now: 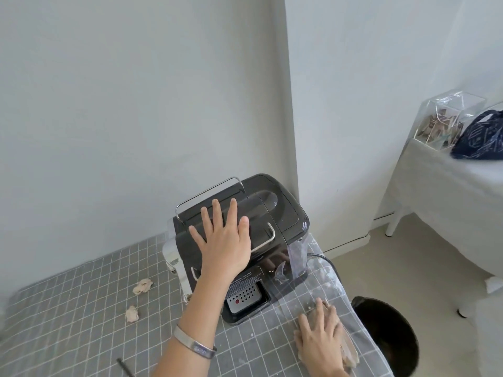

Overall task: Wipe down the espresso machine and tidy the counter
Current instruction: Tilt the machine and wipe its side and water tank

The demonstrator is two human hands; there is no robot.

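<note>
A black espresso machine (275, 210) stands at the back of the counter, by the wall corner. It has a chrome rail on top and a perforated drip tray (243, 297) at its base. My left hand (223, 240) lies flat on its top, fingers spread, holding nothing. My right hand (319, 341) presses a beige-brown cloth (348, 349) onto the grey checked counter cover (81, 308), near the counter's right edge in front of the machine. Two crumpled beige paper wads (142, 285) (132, 313) lie on the counter left of the machine.
A black-lined bin (386, 330) stands on the floor just beyond the counter's right edge. A black cable (325, 259) runs off behind the machine. A thin dark stick (125, 367) lies near the front edge. At right stands a white-draped table with a clear box (446, 118) and a dark blue bag (479, 137).
</note>
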